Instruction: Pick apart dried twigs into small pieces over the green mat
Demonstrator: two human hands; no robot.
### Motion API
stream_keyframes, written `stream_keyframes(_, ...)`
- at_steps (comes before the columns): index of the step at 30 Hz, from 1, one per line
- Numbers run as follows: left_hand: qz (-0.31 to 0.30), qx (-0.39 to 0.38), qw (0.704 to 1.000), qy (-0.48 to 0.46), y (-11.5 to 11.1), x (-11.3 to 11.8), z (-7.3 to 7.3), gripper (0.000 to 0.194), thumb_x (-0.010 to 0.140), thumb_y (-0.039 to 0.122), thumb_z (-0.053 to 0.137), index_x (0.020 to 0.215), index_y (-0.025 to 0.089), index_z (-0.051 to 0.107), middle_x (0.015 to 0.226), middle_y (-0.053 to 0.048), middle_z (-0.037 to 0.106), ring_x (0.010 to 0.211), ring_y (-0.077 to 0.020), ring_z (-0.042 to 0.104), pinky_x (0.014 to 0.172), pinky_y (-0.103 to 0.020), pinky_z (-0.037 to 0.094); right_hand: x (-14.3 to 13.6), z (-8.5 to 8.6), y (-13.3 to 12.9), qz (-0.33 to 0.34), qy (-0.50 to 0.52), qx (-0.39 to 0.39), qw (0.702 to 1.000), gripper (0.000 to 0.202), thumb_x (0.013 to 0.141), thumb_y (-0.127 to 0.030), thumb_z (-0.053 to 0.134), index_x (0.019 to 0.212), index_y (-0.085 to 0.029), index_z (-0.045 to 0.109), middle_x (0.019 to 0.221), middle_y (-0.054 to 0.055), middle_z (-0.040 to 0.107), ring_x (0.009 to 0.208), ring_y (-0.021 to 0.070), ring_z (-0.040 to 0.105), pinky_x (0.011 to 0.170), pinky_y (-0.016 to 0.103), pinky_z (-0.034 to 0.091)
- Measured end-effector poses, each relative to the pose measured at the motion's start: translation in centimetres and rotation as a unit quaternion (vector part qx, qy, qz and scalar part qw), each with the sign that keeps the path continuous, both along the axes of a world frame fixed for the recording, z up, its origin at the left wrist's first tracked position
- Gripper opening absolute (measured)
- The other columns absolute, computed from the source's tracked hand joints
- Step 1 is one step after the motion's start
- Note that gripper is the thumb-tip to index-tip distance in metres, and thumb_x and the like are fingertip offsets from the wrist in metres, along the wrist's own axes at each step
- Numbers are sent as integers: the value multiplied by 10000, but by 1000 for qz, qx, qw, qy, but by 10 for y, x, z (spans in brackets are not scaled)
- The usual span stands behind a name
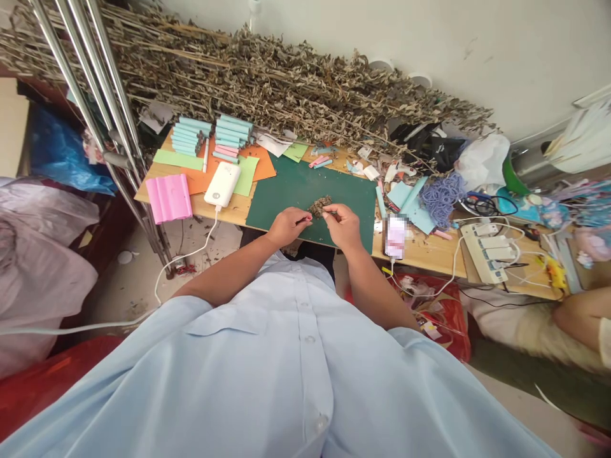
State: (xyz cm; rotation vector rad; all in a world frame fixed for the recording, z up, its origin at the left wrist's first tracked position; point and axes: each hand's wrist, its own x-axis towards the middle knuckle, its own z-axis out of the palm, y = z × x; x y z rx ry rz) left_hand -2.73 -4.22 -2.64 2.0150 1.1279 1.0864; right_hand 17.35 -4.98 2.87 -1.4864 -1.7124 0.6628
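Over the front part of the green cutting mat [272, 187], my left hand [287, 226] is closed in a pinch. Something small and pinkish-red [309, 218] shows at its fingertips, too small to name. Facing it, my right hand [344, 224] has thumb and fingers pressed together at the edge of a small heap of crumbled dried leaves [319, 206]. What the right fingers hold, if anything, is hidden. The heap lies on the mat just beyond and between both hands.
Rolled blue paper tubes [233, 132], a white power bank [222, 184] and pink paper [168, 198] lie left. A phone [394, 236], purple string [443, 198] and a power strip [483, 251] lie right. Dried stalks [286, 83] span the back. Another person's arm [585, 315] shows right.
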Motion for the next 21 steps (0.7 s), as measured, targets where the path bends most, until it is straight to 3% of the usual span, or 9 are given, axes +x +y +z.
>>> stream_keyframes(7, -22, 17, 1000, 6, 0, 0, 4, 223, 1011, 323, 586, 936, 186, 745, 884, -68, 749, 880, -195, 659, 877, -334, 492, -15, 20, -10, 116, -101, 22, 988, 193, 931, -244, 554, 1004, -235, 732, 1101, 72, 729, 878, 203, 669, 823, 351, 552)
stream_keyframes(13, -20, 24, 999, 17, 0, 0, 0, 227, 1008, 333, 585, 973, 184, 753, 903, -76, 750, 894, -204, 658, 878, -343, 489, -19, 31, -9, 134, -181, 16, 974, 205, 929, -217, 552, 1038, -249, 721, 1112, 72, 729, 978, 239, 676, 883, 372, 531)
stream_keyframes(16, -22, 29, 999, 11, 1, 0, -1, 228, 1009, 335, 586, 1026, 188, 759, 952, -83, 762, 919, -211, 666, 894, -355, 492, -20, 30, -8, 123, -185, 11, 975, 202, 909, -226, 583, 1072, -249, 700, 1085, 65, 731, 935, 239, 675, 855, 369, 527)
stream_keyframes(21, -29, 24, 999, 9, 0, 0, 2, 228, 1012, 331, 579, 1015, 194, 761, 922, -72, 760, 894, -206, 660, 882, -351, 488, -20, 25, -8, 107, -194, 18, 975, 111, 933, -257, 577, 946, -238, 686, 990, 69, 729, 893, 236, 666, 839, 362, 512)
